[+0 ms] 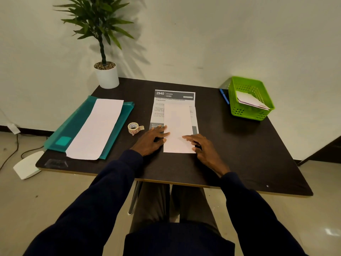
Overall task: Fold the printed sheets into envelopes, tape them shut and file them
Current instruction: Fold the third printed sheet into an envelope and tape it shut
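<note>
A: Pale wall, beige floor, and a dark counter (239, 154) with a potted plant (107, 76) at its far left corner. What's laid out?

B: From the head view, the printed sheet (174, 100) lies in the middle, its header towards the wall. A long blank panel (178, 126) runs down its centre towards the person. I judge it to be the sheet's own sides folded in, though it could be a separate strip.

A: And the hands?

B: The left hand (151, 139) lies flat, fingers spread, pressing the panel's left edge. The right hand (204, 146) rests on the right edge with its fingers loosely bent. Neither grips anything.

A: So folding is the step?

B: It looks like creasing the long folds. Next, probably, the ends get turned in, and the edges need to be kept square while that happens.

A: Is the tape within reach?

B: The tape roll (133, 128) sits just left of the sheet, near the left hand. The green basket (245, 112) at the far right already holds folded papers (251, 102). A teal folder (73, 126) on the left carries a white sheet (97, 128).
</note>
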